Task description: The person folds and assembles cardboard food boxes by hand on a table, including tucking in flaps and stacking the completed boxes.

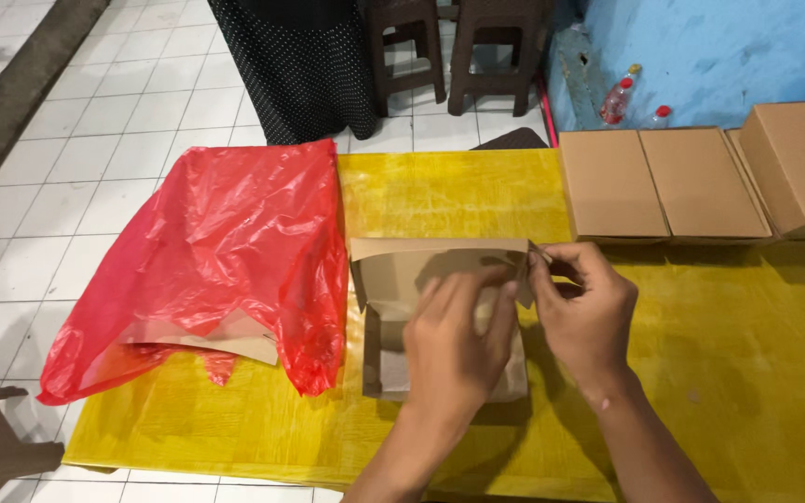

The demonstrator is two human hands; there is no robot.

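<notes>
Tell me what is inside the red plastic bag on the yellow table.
A flat brown cardboard sheet pokes out from the open mouth of the red plastic bag. The crinkled plastic hides the rest, so how many sheets lie inside cannot be told.
</notes>
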